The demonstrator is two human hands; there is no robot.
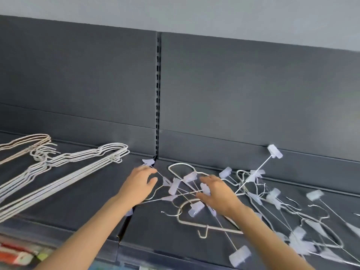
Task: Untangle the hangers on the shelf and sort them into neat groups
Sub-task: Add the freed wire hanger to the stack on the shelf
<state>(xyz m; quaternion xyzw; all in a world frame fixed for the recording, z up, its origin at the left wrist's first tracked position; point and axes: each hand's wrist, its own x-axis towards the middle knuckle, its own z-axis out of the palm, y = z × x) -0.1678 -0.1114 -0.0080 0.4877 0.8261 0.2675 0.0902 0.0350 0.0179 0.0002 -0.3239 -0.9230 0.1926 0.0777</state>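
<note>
Clip hangers (272,197) lie tangled on the shelf (78,201), right of the slotted upright (158,94). The sorted wire hangers (68,172) lie left of it. The left hand (138,184) pinches one thin rod just below the upright. The right hand (216,193) is spread over the tangle; I cannot tell if it grips. They seem light, stiff and easy to snag, so better hold the rod, not the clips.
</note>
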